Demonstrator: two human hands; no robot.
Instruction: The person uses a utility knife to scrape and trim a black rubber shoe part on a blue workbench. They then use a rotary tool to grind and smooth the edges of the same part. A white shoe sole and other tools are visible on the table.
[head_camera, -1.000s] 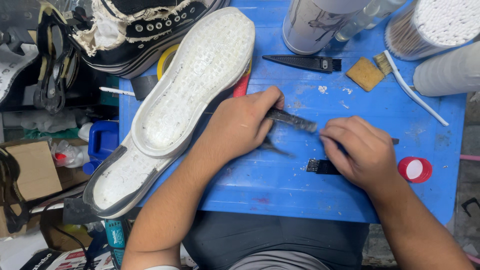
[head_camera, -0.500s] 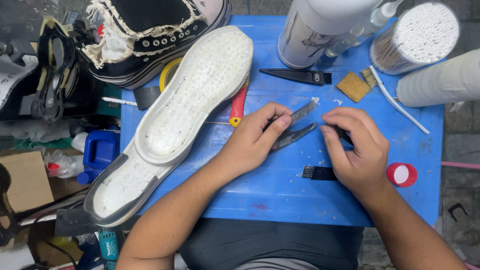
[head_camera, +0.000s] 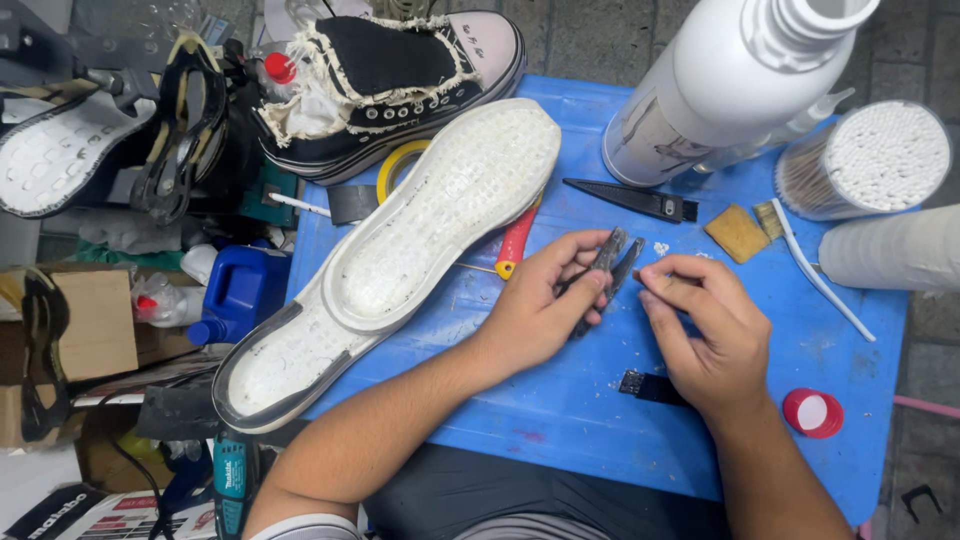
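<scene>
While a dark metal hand tool (head_camera: 605, 275) with two slim arms is being gripped in the closed left hand (head_camera: 545, 305) above the blue table (head_camera: 560, 400), its tip is being met by the pinched fingers of the right hand (head_camera: 710, 335), which are closed on something too small to tell. A small black part (head_camera: 650, 386) is lying on the table just under the right palm. A large white shoe sole (head_camera: 400, 250) is lying left of the hands, partly over a red-handled tool (head_camera: 515, 243). Beyond are being seen a black blade (head_camera: 630, 199), a white bottle (head_camera: 720, 85), a tub of cotton swabs (head_camera: 875, 160) and a black sneaker (head_camera: 390, 75); a red cap (head_camera: 812, 412) is sitting at the right.
</scene>
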